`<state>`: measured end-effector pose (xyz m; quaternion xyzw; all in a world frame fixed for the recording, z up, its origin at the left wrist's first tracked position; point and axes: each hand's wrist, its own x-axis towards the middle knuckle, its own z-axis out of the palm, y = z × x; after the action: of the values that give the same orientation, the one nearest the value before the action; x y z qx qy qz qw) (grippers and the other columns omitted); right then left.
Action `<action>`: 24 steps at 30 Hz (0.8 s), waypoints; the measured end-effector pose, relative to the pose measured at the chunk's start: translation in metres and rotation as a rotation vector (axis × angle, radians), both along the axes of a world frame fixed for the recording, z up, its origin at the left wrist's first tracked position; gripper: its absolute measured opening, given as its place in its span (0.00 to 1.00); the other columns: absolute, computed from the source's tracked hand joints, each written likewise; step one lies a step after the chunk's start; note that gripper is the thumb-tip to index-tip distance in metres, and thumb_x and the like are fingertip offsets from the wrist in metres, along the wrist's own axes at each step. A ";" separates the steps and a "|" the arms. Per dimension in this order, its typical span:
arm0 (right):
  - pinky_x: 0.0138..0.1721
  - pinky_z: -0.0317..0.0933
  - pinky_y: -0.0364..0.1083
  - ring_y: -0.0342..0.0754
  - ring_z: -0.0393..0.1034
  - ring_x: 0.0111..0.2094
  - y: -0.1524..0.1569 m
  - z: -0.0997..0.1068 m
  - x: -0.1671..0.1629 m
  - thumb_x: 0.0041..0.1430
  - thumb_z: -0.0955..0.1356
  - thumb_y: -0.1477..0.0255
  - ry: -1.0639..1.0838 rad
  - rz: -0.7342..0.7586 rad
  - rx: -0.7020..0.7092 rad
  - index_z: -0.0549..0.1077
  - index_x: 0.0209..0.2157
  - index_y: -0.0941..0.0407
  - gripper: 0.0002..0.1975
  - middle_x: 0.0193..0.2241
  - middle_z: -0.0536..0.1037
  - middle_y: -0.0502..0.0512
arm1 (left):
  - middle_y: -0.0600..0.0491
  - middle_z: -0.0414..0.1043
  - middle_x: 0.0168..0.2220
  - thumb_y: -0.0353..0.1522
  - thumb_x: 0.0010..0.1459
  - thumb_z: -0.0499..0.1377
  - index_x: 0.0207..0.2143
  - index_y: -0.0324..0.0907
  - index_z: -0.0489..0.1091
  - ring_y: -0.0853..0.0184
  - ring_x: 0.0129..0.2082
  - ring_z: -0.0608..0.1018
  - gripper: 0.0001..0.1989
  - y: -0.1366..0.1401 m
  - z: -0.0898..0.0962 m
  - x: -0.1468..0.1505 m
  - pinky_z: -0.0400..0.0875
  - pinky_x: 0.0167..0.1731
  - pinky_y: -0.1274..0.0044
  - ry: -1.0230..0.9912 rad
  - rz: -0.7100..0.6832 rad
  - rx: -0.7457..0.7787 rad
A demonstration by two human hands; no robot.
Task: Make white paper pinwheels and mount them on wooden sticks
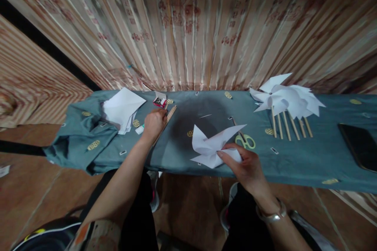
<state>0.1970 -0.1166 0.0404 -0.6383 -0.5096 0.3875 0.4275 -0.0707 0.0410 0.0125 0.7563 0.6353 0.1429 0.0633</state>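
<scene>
My right hand (246, 162) pinches a white paper pinwheel (206, 147) at its centre, thumb on top, above the table's front edge. Its blades are folded in and it has no stick on it. My left hand (154, 124) is closed, fingertips down beside several thin wooden sticks (171, 114) and just in front of a small open box of pins (160, 100). What its fingers grip, if anything, is hidden. Green-handled scissors (245, 141) lie just behind my right hand. By my left wrist lies a small white and green item (140, 129), partly covered.
White paper sheets (122, 106) are stacked at the left of the cloth-covered table (188, 164). Finished pinwheels (290, 98) on sticks lie overlapped at the right, near a black phone (361, 143). A patterned curtain (191, 27) hangs along the back edge.
</scene>
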 end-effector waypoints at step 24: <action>0.33 0.65 0.43 0.46 0.74 0.30 -0.018 0.002 0.000 0.61 0.68 0.70 -0.354 0.176 0.322 0.74 0.31 0.53 0.04 0.28 0.78 0.49 | 0.51 0.73 0.34 0.33 0.50 0.59 0.37 0.39 0.78 0.67 0.31 0.75 0.13 -0.020 0.027 0.027 0.70 0.32 0.76 -0.713 -0.071 0.073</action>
<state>0.1972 -0.1347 0.0427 -0.5732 -0.6852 0.2191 0.3925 -0.0432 0.0211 0.0399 0.6823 0.5412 0.4181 0.2585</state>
